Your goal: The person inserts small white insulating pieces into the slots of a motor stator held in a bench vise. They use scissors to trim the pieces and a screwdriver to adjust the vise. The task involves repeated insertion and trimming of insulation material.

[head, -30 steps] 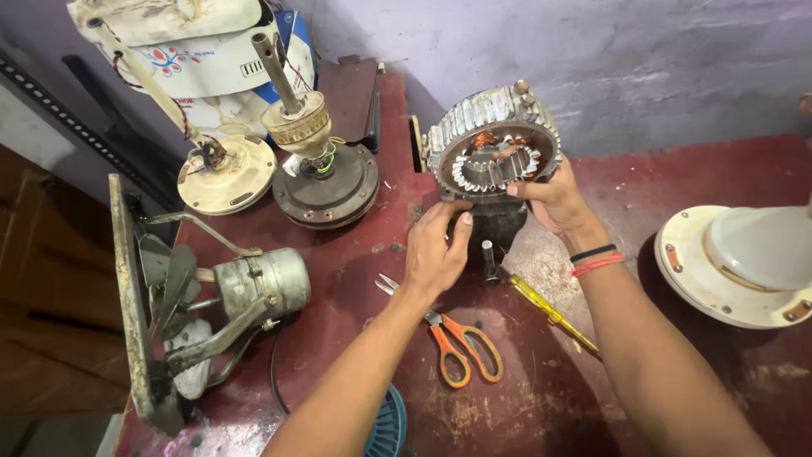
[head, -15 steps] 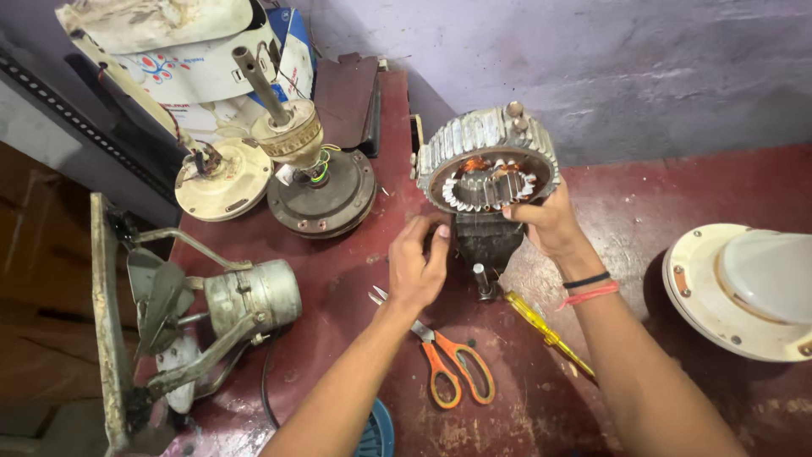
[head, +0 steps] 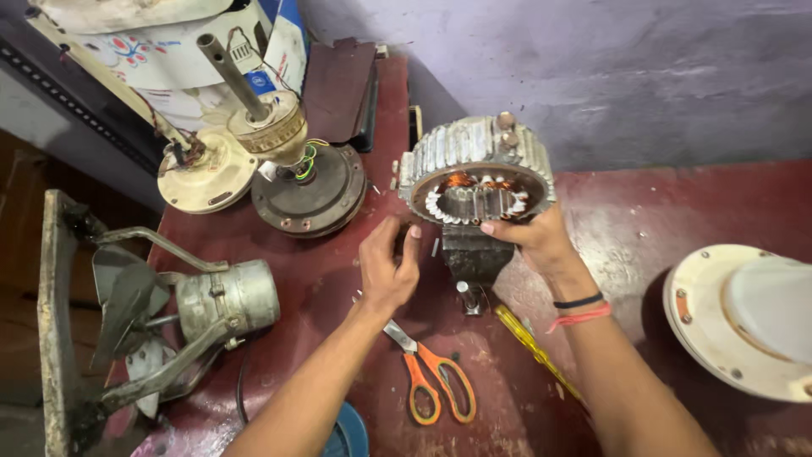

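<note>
moved: left hand (head: 387, 264) came off the stator's side, now loosely curled, grasping nothing clear | right hand (head: 531, 237) still grips stator (head: 476, 173) rim, above vise (head: 474, 254) | scissors (head: 433, 379) below left hand on desk (head: 643, 220)

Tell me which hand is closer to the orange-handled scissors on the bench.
Left. The left hand hovers just above the scissors, its wrist almost over the blade tips. The right hand is farther up and to the right, gripping the finned motor housing.
</note>
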